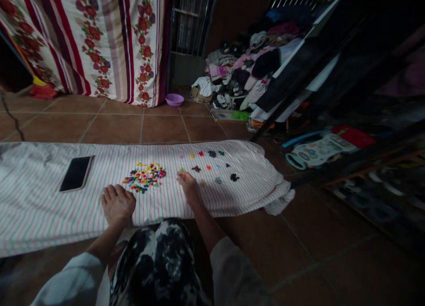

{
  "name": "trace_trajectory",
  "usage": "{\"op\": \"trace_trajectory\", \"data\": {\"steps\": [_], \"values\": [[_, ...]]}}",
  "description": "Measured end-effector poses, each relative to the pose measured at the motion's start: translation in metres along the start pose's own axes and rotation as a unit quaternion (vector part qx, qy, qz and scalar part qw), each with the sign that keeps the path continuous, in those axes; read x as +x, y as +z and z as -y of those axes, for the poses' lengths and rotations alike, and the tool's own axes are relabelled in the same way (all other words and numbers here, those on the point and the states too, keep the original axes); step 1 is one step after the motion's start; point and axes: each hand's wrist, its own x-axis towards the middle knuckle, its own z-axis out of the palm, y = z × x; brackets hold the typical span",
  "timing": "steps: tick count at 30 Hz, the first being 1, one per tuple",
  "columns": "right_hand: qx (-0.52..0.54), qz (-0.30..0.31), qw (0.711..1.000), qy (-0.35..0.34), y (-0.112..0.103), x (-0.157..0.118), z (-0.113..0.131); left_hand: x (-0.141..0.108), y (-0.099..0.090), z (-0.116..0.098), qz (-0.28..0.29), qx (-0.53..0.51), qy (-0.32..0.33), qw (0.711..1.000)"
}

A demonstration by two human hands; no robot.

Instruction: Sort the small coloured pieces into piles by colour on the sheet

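Observation:
A mixed pile of small coloured pieces lies on the striped cloth. My left hand rests on the cloth at the pile's lower left, fingers laid out, holding nothing. To the right of the pile, my right hand has its fingertips pinched near a light green group; whatever they hold is too small to make out. Small groups sorted by colour spread beyond it, among them a dark grey group, a brown group, a blue-grey group and a black group.
A phone lies on the cloth at the left. Past the far edge, a purple bowl stands on the tiled floor near a floral curtain. Heaped clothes and a white and red toy are farther right.

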Motion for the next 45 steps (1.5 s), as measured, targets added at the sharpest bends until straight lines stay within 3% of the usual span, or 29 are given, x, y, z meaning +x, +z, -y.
{"op": "trace_trajectory", "data": {"steps": [8, 11, 14, 26, 38, 45], "values": [[-0.149, -0.17, 0.973, -0.046, -0.12, 0.002, -0.024, 0.0, -0.002, -0.001, -0.002, 0.005, 0.006, 1.0], [-0.203, -0.229, 0.95, -0.058, -0.15, 0.006, -0.038, 0.0, -0.002, -0.001, 0.0, 0.016, 0.008, 1.0], [-0.247, -0.249, 0.934, -0.068, -0.166, 0.011, -0.049, 0.0, -0.003, -0.002, 0.001, 0.024, 0.011, 1.0], [-0.343, -0.214, 0.9, -0.165, -0.166, 0.023, -0.07, 0.001, -0.003, -0.003, -0.005, 0.05, 0.016, 0.999], [-0.34, -0.219, 0.903, -0.147, -0.167, 0.019, -0.064, 0.001, -0.003, -0.003, 0.001, 0.036, 0.011, 0.999], [-0.363, -0.229, 0.878, -0.214, -0.165, 0.009, -0.069, 0.001, 0.005, 0.002, 0.008, 0.025, -0.003, 1.0]]}}
